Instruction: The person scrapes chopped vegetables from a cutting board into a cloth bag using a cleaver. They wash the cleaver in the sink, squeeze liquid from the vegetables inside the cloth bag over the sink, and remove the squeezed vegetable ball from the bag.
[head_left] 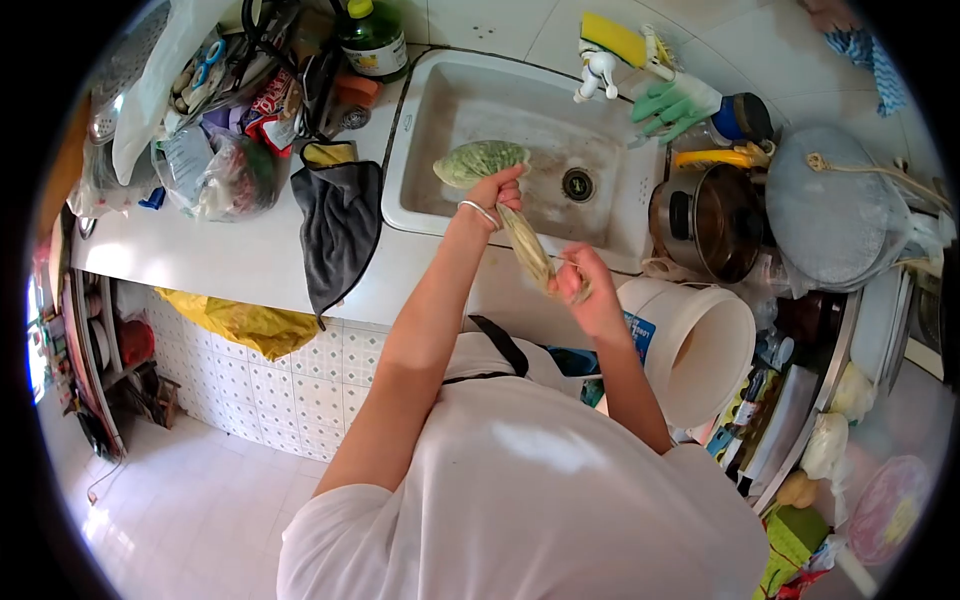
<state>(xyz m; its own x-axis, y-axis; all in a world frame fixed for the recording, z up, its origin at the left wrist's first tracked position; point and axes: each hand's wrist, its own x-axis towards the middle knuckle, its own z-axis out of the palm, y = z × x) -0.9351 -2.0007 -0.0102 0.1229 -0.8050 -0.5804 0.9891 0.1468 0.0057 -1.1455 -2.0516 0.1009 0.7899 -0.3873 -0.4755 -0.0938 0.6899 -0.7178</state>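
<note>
A mesh-like cloth bag (482, 162) with something green bunched in its rounded end hangs over the left part of the sink (540, 110). My left hand (492, 196) is closed round the neck of the bag, just below the bulge. From there the pale, twisted length of cloth runs down to the right, over the sink's front edge. My right hand (580, 277) is closed on the loose end of that length. What the bulge contains cannot be made out exactly.
A grey cloth (338, 225) lies left of the sink. A white tap (597, 76), green glove (668, 104) and metal pot (708, 222) are at the right. Below the pot stands a white bucket (700, 350). Filled plastic bags (222, 178) and a green bottle (374, 42) are at the left.
</note>
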